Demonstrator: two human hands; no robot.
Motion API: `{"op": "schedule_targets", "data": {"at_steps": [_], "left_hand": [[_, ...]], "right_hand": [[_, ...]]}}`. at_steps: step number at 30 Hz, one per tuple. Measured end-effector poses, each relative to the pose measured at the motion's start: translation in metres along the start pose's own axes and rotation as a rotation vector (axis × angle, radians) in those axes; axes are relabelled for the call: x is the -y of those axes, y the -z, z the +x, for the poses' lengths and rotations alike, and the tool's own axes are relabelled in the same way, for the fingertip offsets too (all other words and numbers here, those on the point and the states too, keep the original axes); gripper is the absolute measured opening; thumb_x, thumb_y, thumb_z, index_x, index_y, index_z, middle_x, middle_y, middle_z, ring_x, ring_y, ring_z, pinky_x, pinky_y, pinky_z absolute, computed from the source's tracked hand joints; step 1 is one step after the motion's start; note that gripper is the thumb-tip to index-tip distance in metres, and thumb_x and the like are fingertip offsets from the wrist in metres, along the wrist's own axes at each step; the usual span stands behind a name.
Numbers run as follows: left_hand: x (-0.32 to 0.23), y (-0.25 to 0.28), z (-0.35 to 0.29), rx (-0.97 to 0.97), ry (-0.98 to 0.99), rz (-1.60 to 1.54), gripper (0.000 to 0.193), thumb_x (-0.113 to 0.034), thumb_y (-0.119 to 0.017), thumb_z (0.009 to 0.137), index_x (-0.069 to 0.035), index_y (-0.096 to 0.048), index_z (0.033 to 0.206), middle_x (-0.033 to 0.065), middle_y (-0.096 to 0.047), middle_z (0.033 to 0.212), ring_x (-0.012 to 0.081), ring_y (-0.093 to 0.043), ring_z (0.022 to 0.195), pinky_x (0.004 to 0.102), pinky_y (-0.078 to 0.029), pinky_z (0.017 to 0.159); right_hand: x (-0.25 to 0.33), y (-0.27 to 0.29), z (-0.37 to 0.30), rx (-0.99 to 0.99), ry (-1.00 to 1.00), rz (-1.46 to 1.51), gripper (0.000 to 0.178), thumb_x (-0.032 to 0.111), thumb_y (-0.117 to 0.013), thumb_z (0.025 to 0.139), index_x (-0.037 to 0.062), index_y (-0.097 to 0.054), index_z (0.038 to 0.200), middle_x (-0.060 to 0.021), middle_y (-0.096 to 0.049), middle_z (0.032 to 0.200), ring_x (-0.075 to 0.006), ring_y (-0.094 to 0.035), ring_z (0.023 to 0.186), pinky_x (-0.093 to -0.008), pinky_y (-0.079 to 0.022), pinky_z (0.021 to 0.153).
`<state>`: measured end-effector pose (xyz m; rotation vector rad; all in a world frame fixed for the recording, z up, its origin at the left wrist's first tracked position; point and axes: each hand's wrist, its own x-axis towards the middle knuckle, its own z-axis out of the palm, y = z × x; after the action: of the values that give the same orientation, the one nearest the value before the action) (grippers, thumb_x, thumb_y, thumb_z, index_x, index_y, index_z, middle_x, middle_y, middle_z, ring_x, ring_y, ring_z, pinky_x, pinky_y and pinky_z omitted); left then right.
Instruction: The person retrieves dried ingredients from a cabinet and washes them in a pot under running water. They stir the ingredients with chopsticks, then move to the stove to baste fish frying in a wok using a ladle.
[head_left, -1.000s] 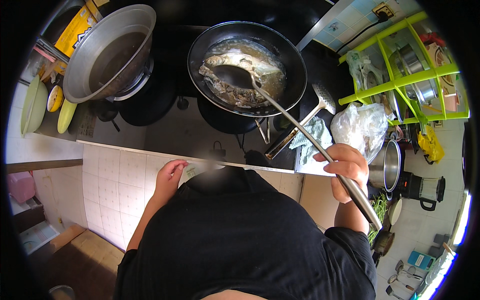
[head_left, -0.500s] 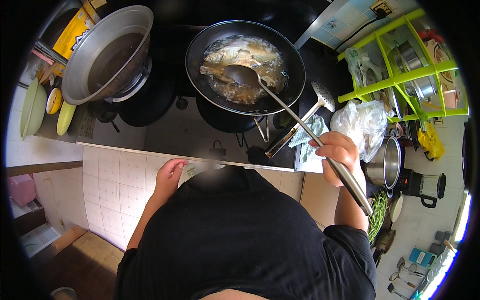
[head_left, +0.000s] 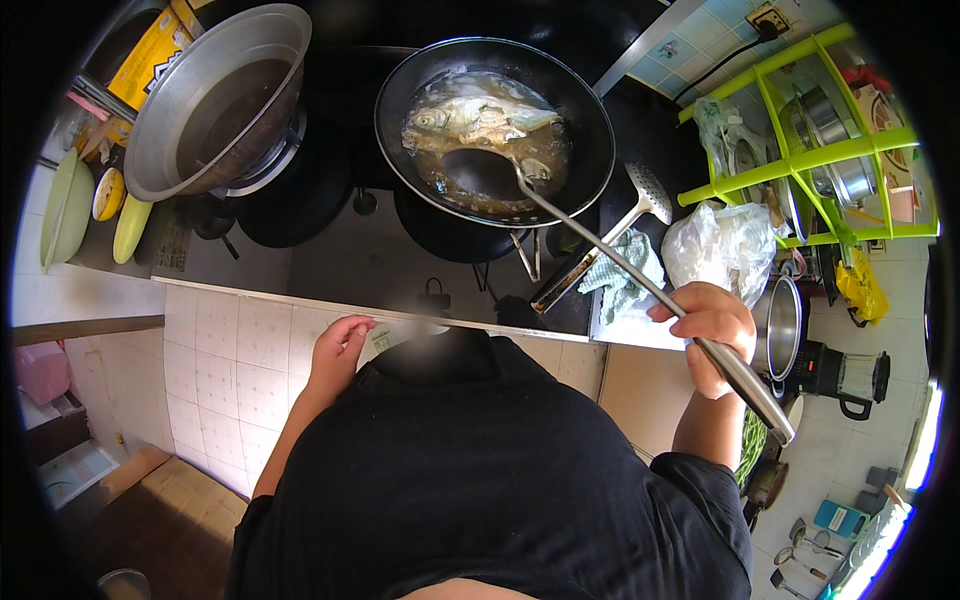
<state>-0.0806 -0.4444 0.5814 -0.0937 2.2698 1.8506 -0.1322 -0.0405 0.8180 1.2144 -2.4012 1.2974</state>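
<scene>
My right hand [head_left: 712, 335] is closed around the long metal handle of a ladle [head_left: 620, 258]. The ladle's dark bowl rests low in a black wok [head_left: 597, 175], at the near side of the brown liquid. A whole silvery fish [head_left: 482, 114] lies along the far side of that liquid, with smaller pieces beside it. My left hand [head_left: 342, 350] is held by the counter's front edge, fingers drawn together beside a pale printed thing [head_left: 392, 338]. Whatever those fingers hold, if anything, is hidden.
On the left burner stands a wide metal basin [head_left: 150, 120] with dark liquid. A slotted spatula [head_left: 648, 193] and a checked cloth [head_left: 625, 270] lie right of the wok, near plastic bags [head_left: 718, 245] and a green rack [head_left: 790, 165]. A metal pot [head_left: 782, 325] sits further right.
My right hand has shifted right and a little nearer to me, drawing the ladle's bowl toward the wok's near side. More of the fish shows. My left hand stays in place.
</scene>
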Motion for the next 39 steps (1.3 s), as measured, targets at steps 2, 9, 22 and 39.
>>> {"op": "schedule_targets", "data": {"at_steps": [2, 9, 22, 39], "left_hand": [[-0.002, 0.0, 0.0, 0.005, -0.001, 0.005, 0.019, -0.012, -0.05, 0.092, 0.0, -0.06, 0.103, 0.0088, -0.064, 0.097, 0.0156, -0.06, 0.091, 0.0263, -0.046, 0.08], [0.002, 0.0, -0.001, 0.002, -0.004, 0.003, 0.019, -0.012, -0.05, 0.092, 0.0, -0.06, 0.103, 0.0086, -0.064, 0.097, 0.0157, -0.06, 0.091, 0.0264, -0.046, 0.08], [0.004, 0.003, -0.007, -0.032, 0.031, 0.008, 0.02, -0.014, -0.05, 0.092, -0.001, -0.06, 0.104, 0.0073, -0.064, 0.097, 0.0141, -0.06, 0.089, 0.0253, -0.046, 0.079], [0.01, 0.006, -0.009, -0.056, 0.039, 0.021, 0.02, -0.014, -0.05, 0.092, -0.001, -0.06, 0.104, 0.0073, -0.064, 0.098, 0.0139, -0.06, 0.089, 0.0251, -0.046, 0.079]], "right_hand": [[0.0, -0.004, 0.001, 0.043, -0.002, 0.005, 0.016, 0.006, -0.052, 0.068, 0.003, -0.057, 0.083, -0.0182, -0.062, 0.079, -0.0288, -0.06, 0.064, -0.0352, -0.049, 0.055], [-0.001, -0.021, 0.008, 0.141, -0.063, -0.275, 0.024, -0.001, -0.062, 0.056, 0.0037, -0.058, 0.079, -0.0136, -0.058, 0.078, -0.0312, -0.059, 0.067, -0.0372, -0.048, 0.056], [-0.017, -0.009, 0.002, 0.092, -0.041, -0.264, 0.025, -0.001, -0.057, 0.058, 0.0026, -0.058, 0.083, -0.0164, -0.059, 0.08, -0.0314, -0.059, 0.067, -0.037, -0.049, 0.057], [-0.012, -0.001, 0.001, -0.232, -0.059, -0.312, 0.016, 0.008, -0.053, 0.077, -0.0024, -0.053, 0.089, -0.024, -0.062, 0.089, -0.0307, -0.063, 0.079, -0.0371, -0.051, 0.072]]}}
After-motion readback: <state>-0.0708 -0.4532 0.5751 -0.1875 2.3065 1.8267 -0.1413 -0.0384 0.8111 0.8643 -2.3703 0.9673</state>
